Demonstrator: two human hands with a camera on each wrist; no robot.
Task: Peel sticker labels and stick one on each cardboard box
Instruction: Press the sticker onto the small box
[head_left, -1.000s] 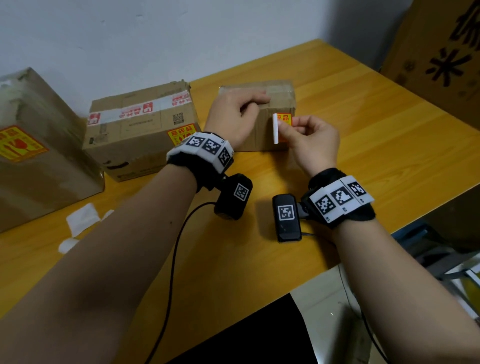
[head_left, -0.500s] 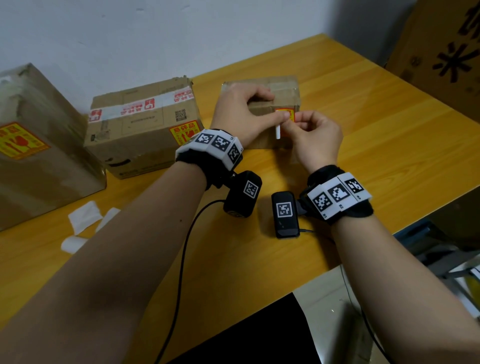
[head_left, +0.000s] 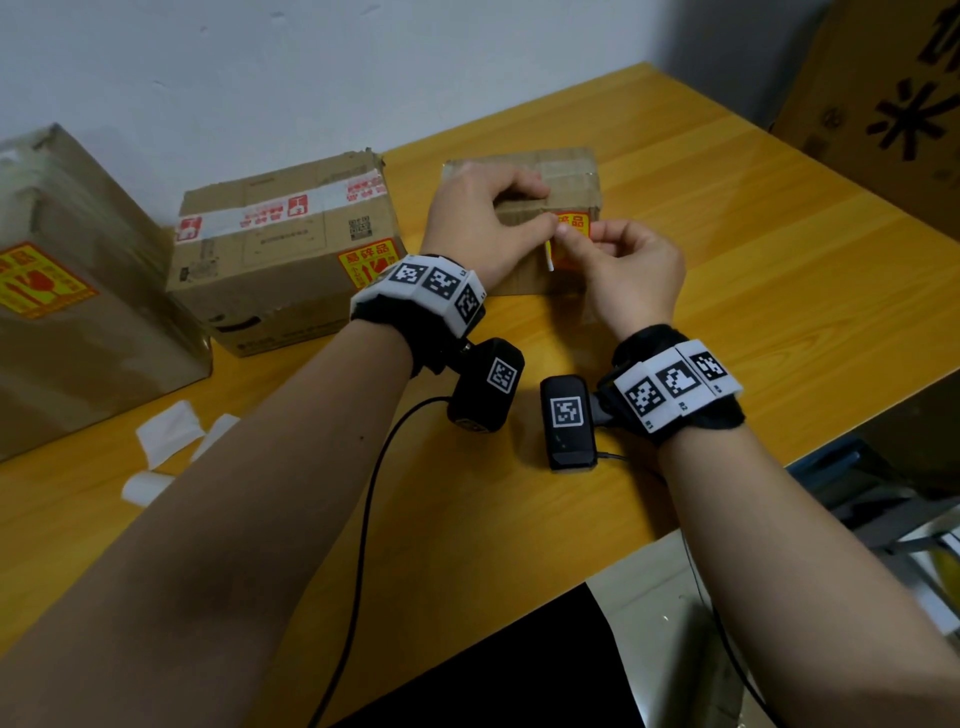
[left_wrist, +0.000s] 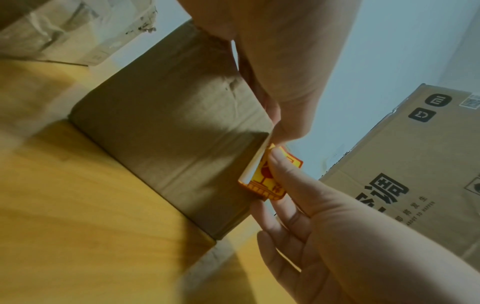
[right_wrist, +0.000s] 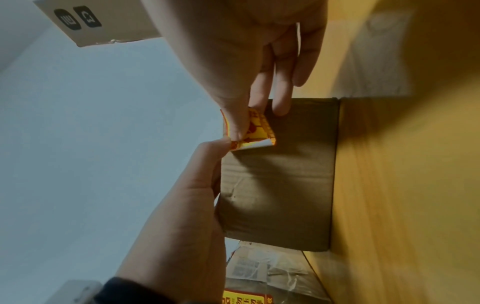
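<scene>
1. Yellow wooden table against a white wall carries 3 cardboard boxes; the large box and middle box already wear labels.
2. Left hand pinches the white backing, judged to strip it.
3. Right hand fingers pinch the sticker label against the small box front, probably aligning it.

Sticker yellow, red border and print, white backing; brown small box. Left of it: brown middle box, white-red tape; white scraps. Table orange-yellow woodgrain.
</scene>
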